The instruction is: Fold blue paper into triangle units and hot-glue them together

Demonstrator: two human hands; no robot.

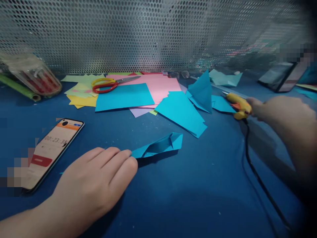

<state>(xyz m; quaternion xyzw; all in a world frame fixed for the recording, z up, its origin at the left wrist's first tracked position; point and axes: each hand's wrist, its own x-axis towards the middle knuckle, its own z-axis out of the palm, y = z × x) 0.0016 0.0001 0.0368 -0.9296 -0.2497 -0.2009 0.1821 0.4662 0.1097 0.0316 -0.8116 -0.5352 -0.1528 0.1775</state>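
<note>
My left hand (95, 181) is closed over the left end of a folded blue paper piece (160, 145), keeping it low over the table. The far end of that piece gapes in a narrow pocket. On the right, my right hand (279, 110) has its fingers on the back of a yellow glue gun (239, 102), whose orange trigger faces left and whose metal tip points to the back left. Other folded blue paper (201, 94) stands close to the tip, and cut blue sheets (180, 110) lie left of it.
Red-and-yellow scissors (106, 86) lie on stacked coloured paper (163, 86). A phone with a timer (49, 148) is beside my left arm. A jar (37, 76) and green roll (19, 87) stand left, another phone (279, 77) right. The gun's black cord (257, 175) runs forward. Perforated metal (148, 36) closes the back.
</note>
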